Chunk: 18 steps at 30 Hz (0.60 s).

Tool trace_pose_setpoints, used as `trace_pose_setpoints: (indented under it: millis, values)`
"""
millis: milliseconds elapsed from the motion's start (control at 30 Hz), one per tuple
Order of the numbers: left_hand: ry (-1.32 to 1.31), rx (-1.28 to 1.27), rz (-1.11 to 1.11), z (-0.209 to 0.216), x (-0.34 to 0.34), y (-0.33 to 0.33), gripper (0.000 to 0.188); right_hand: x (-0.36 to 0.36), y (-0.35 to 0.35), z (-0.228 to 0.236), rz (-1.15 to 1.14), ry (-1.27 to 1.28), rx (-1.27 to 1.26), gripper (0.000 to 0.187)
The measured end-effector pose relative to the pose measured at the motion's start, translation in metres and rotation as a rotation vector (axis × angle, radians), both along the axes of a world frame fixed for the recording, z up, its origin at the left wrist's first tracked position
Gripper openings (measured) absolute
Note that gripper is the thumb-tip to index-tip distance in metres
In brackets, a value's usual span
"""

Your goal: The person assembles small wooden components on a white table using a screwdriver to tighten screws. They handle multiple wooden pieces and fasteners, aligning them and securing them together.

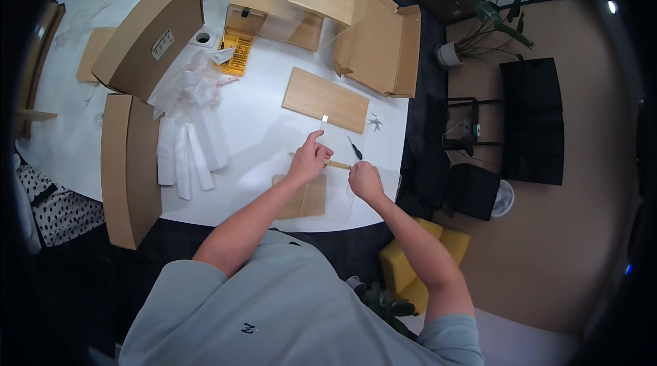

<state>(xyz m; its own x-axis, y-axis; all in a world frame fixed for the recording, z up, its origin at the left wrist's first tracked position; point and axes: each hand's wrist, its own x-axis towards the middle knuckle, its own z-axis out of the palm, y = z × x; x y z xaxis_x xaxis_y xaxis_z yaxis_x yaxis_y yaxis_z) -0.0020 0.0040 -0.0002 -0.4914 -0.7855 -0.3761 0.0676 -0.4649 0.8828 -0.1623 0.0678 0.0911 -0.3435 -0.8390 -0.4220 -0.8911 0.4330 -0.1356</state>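
Note:
My left hand is over the near part of the white table, its index finger raised and its other fingers curled at a narrow wooden strip. My right hand is closed in a fist at the strip's right end; what it grips is hidden. Just beyond that fist is a dark-handled screwdriver; I cannot tell whether it touches the hand. Clear panels show beside the fist, and a light wooden board lies below the hands. Farther out lies a larger wooden board, with small metal pieces beside it.
A wood-and-clear-panel box stands at the back, beside an open cardboard box. Left are a yellow tool case, crumpled plastic, white strips and tall cartons. A yellow seat stands right of the table.

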Motion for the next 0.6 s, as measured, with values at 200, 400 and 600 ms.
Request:
trace_pose_setpoints:
  millis: [200,400,600]
  values:
    - [-0.002,-0.013,0.008,-0.009,-0.002,-0.001,0.047,0.021,-0.02,0.021,-0.601,-0.268,0.116,0.029]
    - [0.004,0.022,-0.045,-0.007,-0.002,-0.002,0.048,0.011,-0.013,0.036,0.161,0.096,0.036,0.025]
    - [0.012,-0.01,-0.038,-0.01,0.001,0.001,0.048,0.033,-0.032,0.056,0.705,0.153,0.006,0.016]
